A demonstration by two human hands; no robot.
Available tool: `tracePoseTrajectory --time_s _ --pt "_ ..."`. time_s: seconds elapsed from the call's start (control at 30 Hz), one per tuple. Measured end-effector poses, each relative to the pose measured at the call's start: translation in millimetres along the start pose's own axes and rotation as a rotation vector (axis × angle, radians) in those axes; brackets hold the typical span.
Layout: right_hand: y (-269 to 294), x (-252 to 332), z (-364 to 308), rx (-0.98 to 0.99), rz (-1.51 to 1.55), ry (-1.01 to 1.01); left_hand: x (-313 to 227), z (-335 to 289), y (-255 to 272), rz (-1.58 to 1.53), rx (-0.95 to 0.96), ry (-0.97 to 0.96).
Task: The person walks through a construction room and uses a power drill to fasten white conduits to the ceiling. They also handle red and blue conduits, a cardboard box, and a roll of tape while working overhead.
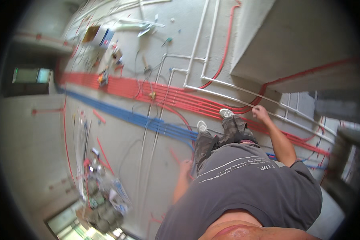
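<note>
My left hand (185, 165) hangs low beside my left leg, its fingers closed around a short red pipe (175, 155). One end of that pipe juts forward from the hand, blurred by motion. Out to the right, my right hand (260, 113) is curled closed over the floor pipes; whatever it may hold is hidden. In this view it overlaps a white pipe (232, 95) and the red pipes (176, 95), and I cannot tell whether it touches them. My shoes stand by the red pipes and the blue pipes (128, 115).
An open cardboard box (98, 37) and an orange-and-black tool (103, 78) sit at the far left. A hammer-like tool (147, 65) lies beyond the red run. Bags (104, 216) and clear plastic wrapping (116, 192) are heaped at the near left. A concrete wall (296, 44) rises at the right.
</note>
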State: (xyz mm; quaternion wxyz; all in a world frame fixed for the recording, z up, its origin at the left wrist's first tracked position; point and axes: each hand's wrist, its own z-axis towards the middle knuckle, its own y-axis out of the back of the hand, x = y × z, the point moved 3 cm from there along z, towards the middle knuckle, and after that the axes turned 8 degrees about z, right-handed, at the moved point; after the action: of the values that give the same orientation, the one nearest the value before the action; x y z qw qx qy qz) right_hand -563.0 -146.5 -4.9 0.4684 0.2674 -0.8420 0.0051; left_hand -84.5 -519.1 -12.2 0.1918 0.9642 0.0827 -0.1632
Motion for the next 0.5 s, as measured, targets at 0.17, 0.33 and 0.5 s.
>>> tracePoseTrajectory --time_s 0.17,0.33,0.5 --pt "-9.0 -102.1 -161.1 -0.212 0.087 -0.422 -55.9 90.9 179.7 -0.233 -0.205 0.025" --pt "-54.6 -148.6 -271.9 -0.191 -0.006 -0.748 -144.2 116.0 248.5 -0.408 -0.356 -0.073" --pt "-77.3 -178.5 -319.5 -0.444 0.235 -0.753 -194.7 188.5 199.2 -0.055 0.045 -0.081"
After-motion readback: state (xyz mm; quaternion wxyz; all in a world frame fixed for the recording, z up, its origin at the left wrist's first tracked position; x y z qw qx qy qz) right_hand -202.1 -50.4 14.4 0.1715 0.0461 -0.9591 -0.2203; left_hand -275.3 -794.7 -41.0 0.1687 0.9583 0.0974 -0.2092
